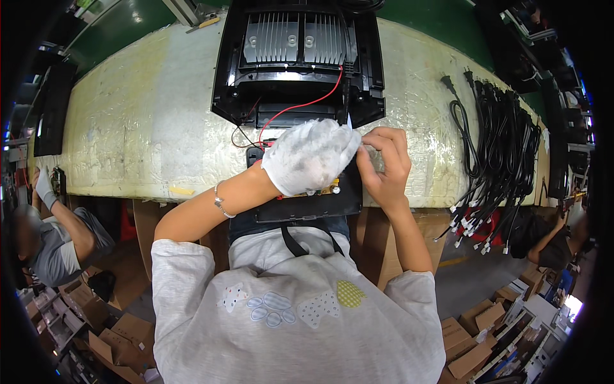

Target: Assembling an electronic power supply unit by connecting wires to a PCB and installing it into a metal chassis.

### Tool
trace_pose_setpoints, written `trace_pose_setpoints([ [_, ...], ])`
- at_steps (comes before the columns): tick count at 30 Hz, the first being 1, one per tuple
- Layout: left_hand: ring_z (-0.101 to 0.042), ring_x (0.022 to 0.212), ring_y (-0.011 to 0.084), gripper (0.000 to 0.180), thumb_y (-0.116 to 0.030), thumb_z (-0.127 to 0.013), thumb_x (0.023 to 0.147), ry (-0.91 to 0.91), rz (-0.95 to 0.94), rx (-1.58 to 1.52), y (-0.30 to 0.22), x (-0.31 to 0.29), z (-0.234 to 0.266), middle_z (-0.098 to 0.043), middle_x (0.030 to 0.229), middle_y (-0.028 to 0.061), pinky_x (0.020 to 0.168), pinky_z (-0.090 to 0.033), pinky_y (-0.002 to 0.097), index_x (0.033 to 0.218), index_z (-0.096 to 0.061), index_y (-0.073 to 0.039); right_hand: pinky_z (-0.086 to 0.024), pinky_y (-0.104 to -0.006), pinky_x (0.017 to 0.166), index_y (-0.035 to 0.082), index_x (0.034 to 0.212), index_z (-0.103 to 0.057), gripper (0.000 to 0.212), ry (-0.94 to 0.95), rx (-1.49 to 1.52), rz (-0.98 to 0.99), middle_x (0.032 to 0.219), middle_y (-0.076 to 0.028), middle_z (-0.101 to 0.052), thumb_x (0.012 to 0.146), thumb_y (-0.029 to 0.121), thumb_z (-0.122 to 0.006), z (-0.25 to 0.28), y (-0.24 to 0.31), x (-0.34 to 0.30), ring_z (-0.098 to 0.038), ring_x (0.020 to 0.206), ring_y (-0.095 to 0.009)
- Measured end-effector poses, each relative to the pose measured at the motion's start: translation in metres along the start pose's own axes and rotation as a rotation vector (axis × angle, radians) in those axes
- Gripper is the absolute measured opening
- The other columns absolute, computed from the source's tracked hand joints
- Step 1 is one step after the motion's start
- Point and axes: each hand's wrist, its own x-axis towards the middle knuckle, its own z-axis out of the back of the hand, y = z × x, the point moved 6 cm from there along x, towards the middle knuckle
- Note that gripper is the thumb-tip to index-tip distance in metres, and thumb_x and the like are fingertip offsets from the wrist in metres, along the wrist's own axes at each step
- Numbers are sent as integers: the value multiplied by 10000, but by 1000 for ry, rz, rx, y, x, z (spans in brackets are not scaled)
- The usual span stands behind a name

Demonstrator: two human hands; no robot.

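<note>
My left hand [311, 157], in a smudged white glove, reaches over a yellow circuit board [334, 188] on a black panel [307, 210] close to my body. Its fingers are drawn together, and what they hold is hidden. Beside its fingertips, my bare right hand [387, 165] is bent into a pinch, thumb and forefinger near the glove; anything between them is too small to name. Beyond both hands sits an open black housing [224, 96] with finned metal heat sinks [275, 41]. A red wire [300, 104] loops from the housing toward the board, partly covered by the glove.
A bundle of black power cords [505, 141] with white connectors lies at the table's right, its ends hanging over the edge. The table [128, 121] has a film-covered top. A tool with a wooden handle [209, 22] lies at the far edge. Other people work at both sides.
</note>
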Motion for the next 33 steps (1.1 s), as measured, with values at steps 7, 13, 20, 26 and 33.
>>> trace_pose_setpoints([
  [7, -607, 907, 258, 360, -62, -637, 742, -91, 76, -254, 9, 3, 5, -604, 1016, 73, 750, -520, 356, 1102, -629, -71, -455, -270, 690, -20, 889, -648, 133, 65, 7, -90, 909, -110, -591, 775, -75, -687, 6, 4, 3, -574, 812, -196],
  [13, -583, 871, 270, 294, -56, -683, 698, -133, -2, -322, 14, 15, 7, -592, 970, 67, 724, -503, 369, 985, -627, -94, -429, -232, 725, -46, 893, -651, 55, 196, 505, -407, 920, -65, -591, 843, -68, -648, 4, -15, 3, -551, 835, -129],
  [20, -576, 871, 291, 207, -88, -683, 718, -111, -20, -246, 29, 17, 15, -593, 972, 81, 734, -506, 386, 905, -594, -78, -416, -226, 712, -38, 867, -646, 34, 105, 409, -395, 897, -66, -589, 849, -67, -645, 23, -30, 4, -534, 804, -116],
  [26, -609, 839, 232, 451, -341, -774, 730, 227, 782, -834, 49, 6, -18, -599, 902, 116, 765, -508, 332, 937, -556, -4, -415, -220, 723, -34, 880, -638, 45, 47, 412, -431, 912, -64, -592, 853, -70, -639, 22, -36, -4, -533, 818, -116],
  [33, -520, 719, 146, 475, -333, -826, 662, 36, 977, -1070, 49, 16, -37, -538, 767, 61, 651, -467, 280, 822, -508, -18, -441, -227, 749, -37, 879, -647, 38, 27, 318, -339, 918, -65, -609, 851, -63, -649, 32, -28, 4, -558, 850, -124],
])
